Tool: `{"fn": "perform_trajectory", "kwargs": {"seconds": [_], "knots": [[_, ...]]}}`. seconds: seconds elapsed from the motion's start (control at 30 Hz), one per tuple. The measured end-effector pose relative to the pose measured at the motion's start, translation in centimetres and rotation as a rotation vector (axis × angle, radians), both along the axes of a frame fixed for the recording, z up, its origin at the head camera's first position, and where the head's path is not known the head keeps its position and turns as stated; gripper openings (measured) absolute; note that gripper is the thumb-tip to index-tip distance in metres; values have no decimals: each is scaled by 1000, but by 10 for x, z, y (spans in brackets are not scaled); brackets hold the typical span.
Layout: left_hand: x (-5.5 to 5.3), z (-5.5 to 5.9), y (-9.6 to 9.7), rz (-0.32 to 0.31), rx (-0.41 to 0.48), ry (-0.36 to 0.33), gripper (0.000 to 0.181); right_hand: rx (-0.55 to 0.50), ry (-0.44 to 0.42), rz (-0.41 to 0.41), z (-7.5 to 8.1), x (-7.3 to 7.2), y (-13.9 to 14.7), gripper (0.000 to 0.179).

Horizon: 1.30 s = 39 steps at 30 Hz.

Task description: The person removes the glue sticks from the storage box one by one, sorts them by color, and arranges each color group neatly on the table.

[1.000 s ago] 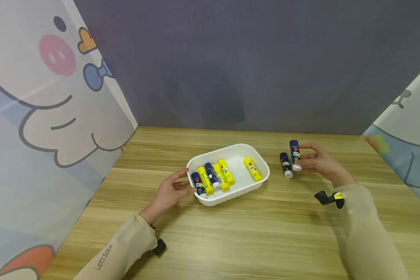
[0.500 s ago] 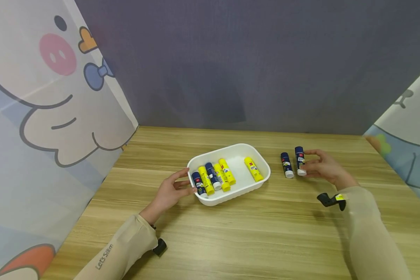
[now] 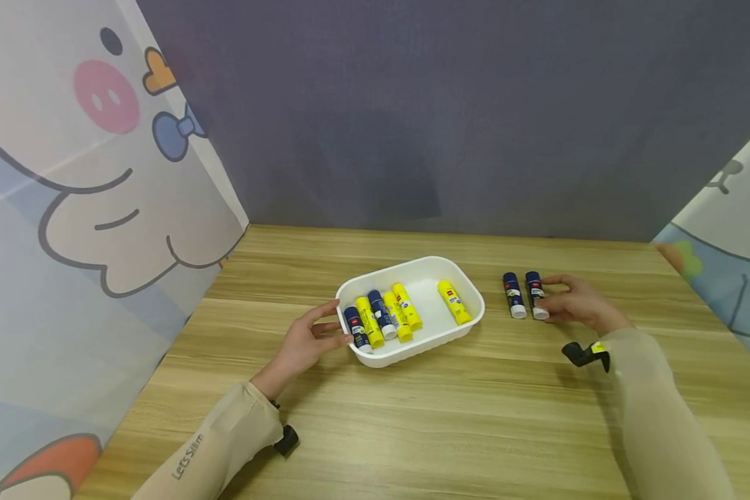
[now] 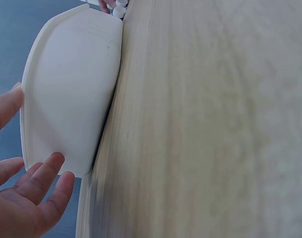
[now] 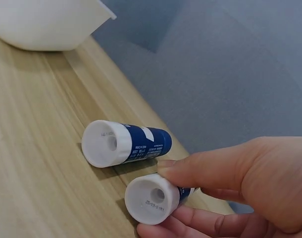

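Observation:
My right hand pinches a blue glue stick with a white base, thumb on one side and fingers on the other. The stick lies low over the table, close beside and roughly parallel to a second blue glue stick. The right wrist view shows the white end of the pinched stick between thumb and fingers. My left hand touches the left end of a white plastic tray with loosely spread fingers. Inside the tray, blue and yellow glue sticks lie side by side on the left, and one yellow glue stick lies apart on the right.
The wood-grain table meets a dark grey panel at the back. Cartoon-printed panels stand at both sides. The tray lies left of the two blue sticks, with bare tabletop between.
My right hand has moved slightly right and down with the blue glue stick, lowering it beside the other blue one. The left hand and tray look the same.

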<state>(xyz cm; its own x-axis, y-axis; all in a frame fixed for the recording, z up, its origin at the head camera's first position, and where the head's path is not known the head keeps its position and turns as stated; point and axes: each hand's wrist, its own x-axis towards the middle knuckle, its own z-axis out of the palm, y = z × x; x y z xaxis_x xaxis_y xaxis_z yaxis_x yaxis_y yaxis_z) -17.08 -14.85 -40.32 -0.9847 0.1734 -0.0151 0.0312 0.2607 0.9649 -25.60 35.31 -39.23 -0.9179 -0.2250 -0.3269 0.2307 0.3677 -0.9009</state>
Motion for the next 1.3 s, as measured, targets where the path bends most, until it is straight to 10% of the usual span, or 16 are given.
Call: {"fn": "perform_trajectory", "kwargs": {"seconds": [0.87,1.3], "knots": [[0,1,0,5,-20,3,73,9,-74,25,1,-3,1,80],[0,2,0,-3,-20,8,72,70,76,-28,23,6,-3,74]]}}
